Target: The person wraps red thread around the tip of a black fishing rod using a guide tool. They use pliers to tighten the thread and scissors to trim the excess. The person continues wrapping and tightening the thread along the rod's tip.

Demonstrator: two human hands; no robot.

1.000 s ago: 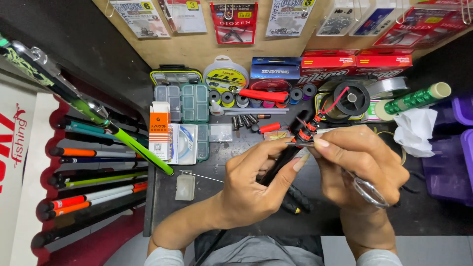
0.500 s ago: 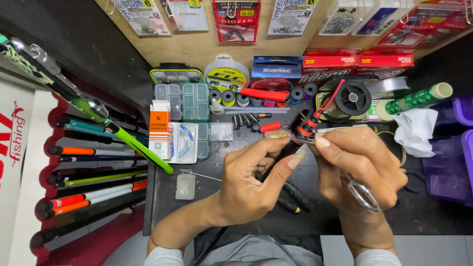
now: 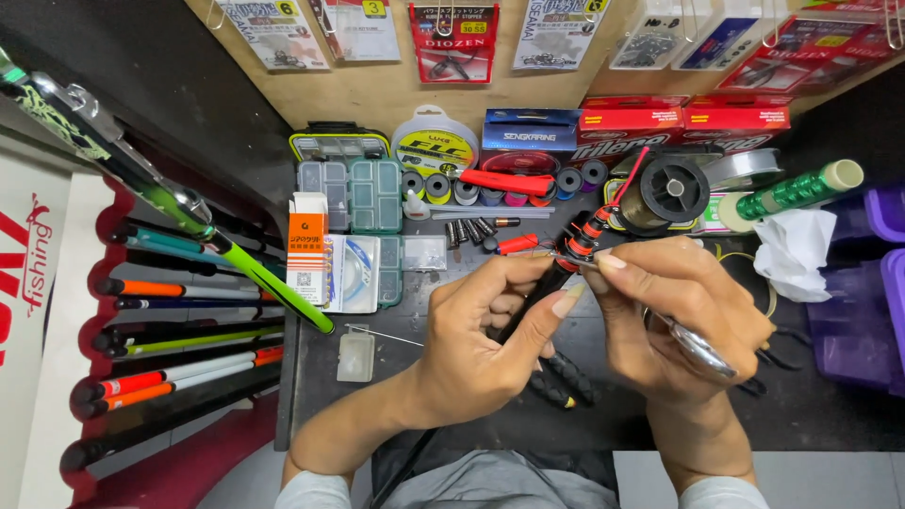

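Above the dark desk [image 3: 801, 415], the left hand [image 3: 481, 339] grips a black rod [image 3: 551, 283] with red bands, while the right hand [image 3: 674, 311] pinches at its wrapping and holds a metal tool [image 3: 698, 347]. A slip could loosen the wrap. Spools [image 3: 669, 188], small tackle boxes [image 3: 353, 193] and pliers [image 3: 561, 377] crowd close around.

A dark surface [image 3: 830, 415] runs under a wooden wall board [image 3: 377, 85] hung with packets [image 3: 451, 38]. Left of it, a red rack [image 3: 189, 462] holds rods [image 3: 179, 330] in rows. The light is bright and even.
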